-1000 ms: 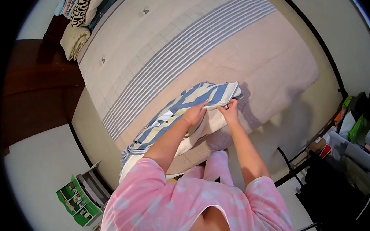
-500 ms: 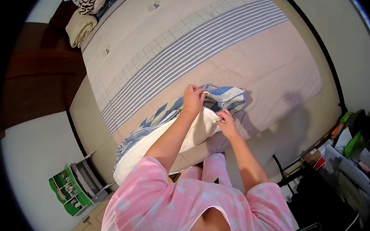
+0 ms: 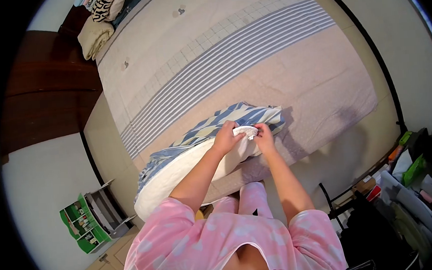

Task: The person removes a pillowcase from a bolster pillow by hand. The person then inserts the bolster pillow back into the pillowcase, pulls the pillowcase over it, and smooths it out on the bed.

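On the near edge of the bed lies a white padded piece (image 3: 178, 168), with a blue, white and cream patterned cloth (image 3: 196, 134) along its far side. My left hand (image 3: 226, 137) is closed on the end of the white piece, its fingers pinching the rim. Just to the right, my right hand (image 3: 264, 136) pinches the same end, where the white edge curls up between both hands. The patterned cloth lies bunched behind my fingers. My fingertips are partly hidden by the folds.
The bed (image 3: 311, 70) has a striped band across it. Folded bedding (image 3: 94, 37) sits at its upper left corner. A green shelf unit (image 3: 85, 223) stands at the lower left. Bags and a black rack (image 3: 365, 225) are at the lower right.
My left hand has left the patterned cloth and moved down to the white piece beside my right hand. The white piece now shows more, and its end is turned up.
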Available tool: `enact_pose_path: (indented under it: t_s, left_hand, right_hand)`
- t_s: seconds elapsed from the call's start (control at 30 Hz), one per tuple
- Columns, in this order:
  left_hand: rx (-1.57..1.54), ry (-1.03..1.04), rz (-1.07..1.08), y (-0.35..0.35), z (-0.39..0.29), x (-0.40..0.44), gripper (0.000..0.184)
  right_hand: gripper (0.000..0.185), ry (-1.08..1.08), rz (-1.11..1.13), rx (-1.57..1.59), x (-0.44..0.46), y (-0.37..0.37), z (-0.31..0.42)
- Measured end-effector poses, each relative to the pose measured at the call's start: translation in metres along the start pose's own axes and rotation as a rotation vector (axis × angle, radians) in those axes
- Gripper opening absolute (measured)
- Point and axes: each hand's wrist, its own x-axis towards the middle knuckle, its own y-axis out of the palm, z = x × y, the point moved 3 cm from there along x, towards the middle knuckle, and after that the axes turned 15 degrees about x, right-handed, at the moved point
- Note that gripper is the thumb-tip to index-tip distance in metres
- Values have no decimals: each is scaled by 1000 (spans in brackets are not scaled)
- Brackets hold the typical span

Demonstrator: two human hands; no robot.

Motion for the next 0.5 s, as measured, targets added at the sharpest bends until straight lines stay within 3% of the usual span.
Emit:
enact_pose_path:
  t_s: [0.07,0.13,0.23,0.4,0.47,0.5]
  left_hand:
    - [-30,-83,45,-3,-5,5,43]
    - [22,-36,52,-5,-9,7,39]
    - [19,25,24,-8,-12,3,35]
    - [360,328,-237,-27,-24,-8,30]
    - [226,139,96,-21,-25,-9,31]
    - [155,47,259,-16,-26,-11,31]
  right_hand:
    - [35,-69,-120,-255,2,-9,0]
    - [34,-87,-227,-588,-3,-9,17]
    - [29,-58,-172,-814,3,-5,15]
    - [15,-93,-232,-615,10,-8,24]
    - [14,-3,-205,-615,-7,-7,46]
    - [13,-99,-215,-578,-16,-7,57]
